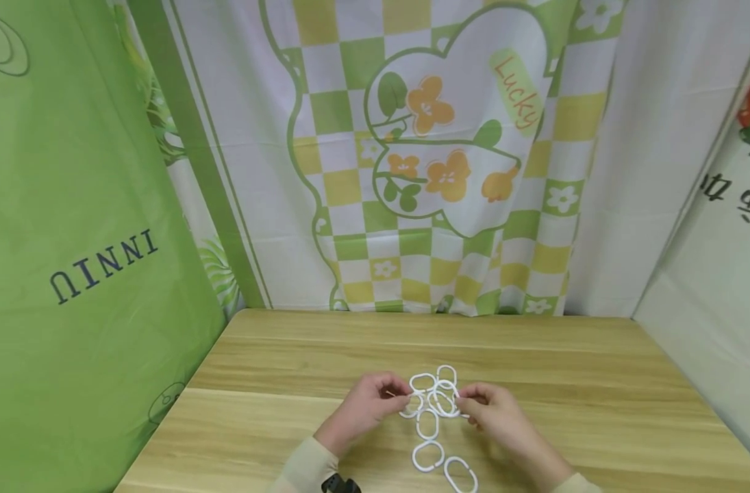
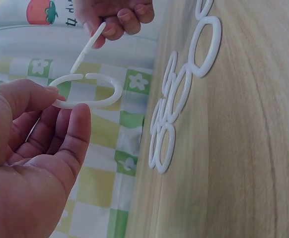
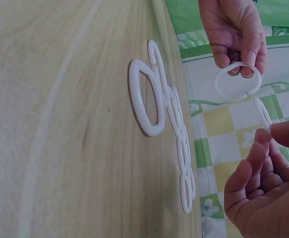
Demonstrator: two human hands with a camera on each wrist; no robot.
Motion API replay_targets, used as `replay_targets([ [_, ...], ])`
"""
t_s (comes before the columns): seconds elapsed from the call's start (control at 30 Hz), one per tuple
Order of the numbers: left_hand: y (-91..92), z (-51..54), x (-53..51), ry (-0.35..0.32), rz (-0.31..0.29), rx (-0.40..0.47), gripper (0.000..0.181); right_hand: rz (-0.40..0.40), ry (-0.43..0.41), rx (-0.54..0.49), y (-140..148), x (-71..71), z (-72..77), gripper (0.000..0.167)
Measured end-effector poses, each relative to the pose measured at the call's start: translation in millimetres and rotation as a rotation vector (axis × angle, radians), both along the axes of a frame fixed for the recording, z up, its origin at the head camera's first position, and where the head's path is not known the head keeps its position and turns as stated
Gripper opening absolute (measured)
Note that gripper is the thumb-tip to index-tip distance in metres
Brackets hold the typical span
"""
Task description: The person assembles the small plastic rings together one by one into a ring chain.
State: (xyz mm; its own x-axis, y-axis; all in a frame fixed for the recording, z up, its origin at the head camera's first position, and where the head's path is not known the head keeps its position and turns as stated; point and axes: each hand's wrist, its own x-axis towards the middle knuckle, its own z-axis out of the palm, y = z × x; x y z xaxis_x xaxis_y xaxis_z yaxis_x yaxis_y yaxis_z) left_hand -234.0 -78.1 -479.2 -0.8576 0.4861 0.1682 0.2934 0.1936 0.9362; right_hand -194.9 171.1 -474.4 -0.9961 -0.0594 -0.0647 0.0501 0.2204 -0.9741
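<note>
My left hand (image 1: 367, 405) pinches a white oval shower curtain ring (image 2: 107, 103) between thumb and fingers, with the ring's small gap turned toward the other hand. Opposite it, my right hand (image 1: 496, 412) pinches a second white curtain ring (image 3: 263, 115), seen nearly edge-on in both wrist views. Both held rings are raised above the table. In the left wrist view the tip of the right ring is close to the left ring's gap; whether they touch I cannot tell. Below the hands, several more white rings (image 3: 136, 94) lie on the wooden table (image 1: 270, 356).
The rings on the table lie close together, some overlapping, in a line running toward the near edge. Behind the table hangs a checked curtain (image 1: 359, 61). A green cloth (image 1: 91, 356) hangs at the left and a white printed cloth (image 1: 720, 294) at the right.
</note>
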Motion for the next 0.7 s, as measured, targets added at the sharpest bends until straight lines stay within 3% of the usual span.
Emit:
replay_targets([
  [0.33,4.1,-3.1,2.5,0.004,-0.02,0.017,0.011,-0.019,-0.003,-0.044,-6.6,1.2,0.8,0.022],
  [0.7,8.4,-4.8,4.4,-0.026,-0.033,0.047,0.011,-0.045,0.016,-0.015,-10.9,0.9,-1.7,0.02],
])
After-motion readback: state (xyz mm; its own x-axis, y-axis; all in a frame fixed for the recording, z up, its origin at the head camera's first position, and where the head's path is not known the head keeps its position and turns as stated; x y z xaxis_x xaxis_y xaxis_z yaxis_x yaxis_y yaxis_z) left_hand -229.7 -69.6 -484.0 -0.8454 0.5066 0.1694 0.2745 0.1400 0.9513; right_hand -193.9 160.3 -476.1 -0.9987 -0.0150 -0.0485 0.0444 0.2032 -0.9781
